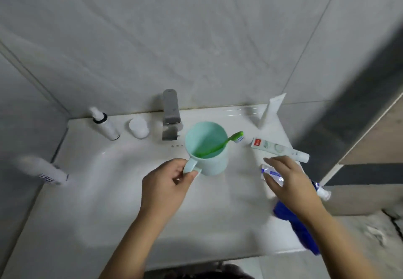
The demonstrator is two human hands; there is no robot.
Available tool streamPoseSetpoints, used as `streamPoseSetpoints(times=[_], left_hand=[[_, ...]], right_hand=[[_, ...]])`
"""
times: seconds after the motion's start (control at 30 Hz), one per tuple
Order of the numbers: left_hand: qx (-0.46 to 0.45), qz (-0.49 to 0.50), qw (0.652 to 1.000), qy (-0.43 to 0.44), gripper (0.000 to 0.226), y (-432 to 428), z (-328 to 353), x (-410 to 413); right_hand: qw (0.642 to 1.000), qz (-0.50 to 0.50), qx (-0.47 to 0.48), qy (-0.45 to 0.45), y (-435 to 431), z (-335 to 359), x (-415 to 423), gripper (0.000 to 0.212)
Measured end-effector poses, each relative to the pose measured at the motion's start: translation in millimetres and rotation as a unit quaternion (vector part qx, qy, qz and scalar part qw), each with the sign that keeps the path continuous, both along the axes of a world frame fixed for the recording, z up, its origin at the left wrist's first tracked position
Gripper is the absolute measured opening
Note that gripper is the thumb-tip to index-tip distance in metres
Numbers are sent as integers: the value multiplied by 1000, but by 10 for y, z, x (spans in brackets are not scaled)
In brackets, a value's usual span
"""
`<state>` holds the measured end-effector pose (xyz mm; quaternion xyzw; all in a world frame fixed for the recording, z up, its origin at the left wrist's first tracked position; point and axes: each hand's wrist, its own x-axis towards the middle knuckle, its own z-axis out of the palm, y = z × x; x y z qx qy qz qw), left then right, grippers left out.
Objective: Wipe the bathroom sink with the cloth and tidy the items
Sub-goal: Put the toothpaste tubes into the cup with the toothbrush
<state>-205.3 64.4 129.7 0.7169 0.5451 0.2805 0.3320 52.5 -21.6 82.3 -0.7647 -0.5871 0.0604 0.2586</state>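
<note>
The left hand (168,180) pinches the handle of the cup (214,163) between thumb and curled fingers, holding it upright over the far middle of the sink (109,191), just near of the faucet (171,113). Upright matters here: 1 toothbrush (218,146) leans loose inside, head out over the right rim, and would slide out if the cup tipped. The right hand (287,178) lies flat and open over a small tube (272,173) on the right ledge, fingers straight and spread, holding nothing; whether they touch the tube I cannot tell. It looks set to gather that tube, which would fit the cup being held close by. The cloth (281,211), blue, sits bunched on the near right edge, partly under the right forearm and in neither hand, so wiping seems to wait on tidying. A long tube (279,149) lies just far of the right hand, and a third tube (270,110) stands at the far right wall. A pump bottle (104,126) and a jar (139,128) stand far left of the faucet.
</note>
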Motion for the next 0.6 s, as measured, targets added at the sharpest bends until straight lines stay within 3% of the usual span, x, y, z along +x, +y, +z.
streamPoseSetpoints(times=[0.2,0.33,0.6], left_hand=[[-30,-66,997,33,25,12,-181,755],[-58,-72,994,60,14,-7,-343,1074],[-72,-82,989,101,5,-29,-568,1330]], right_hand=[[993,-90,-72,18,-465,-122,858,39],[978,-132,-146,72,-646,-329,1176,44],[963,-131,-173,159,-664,-706,1335,41]])
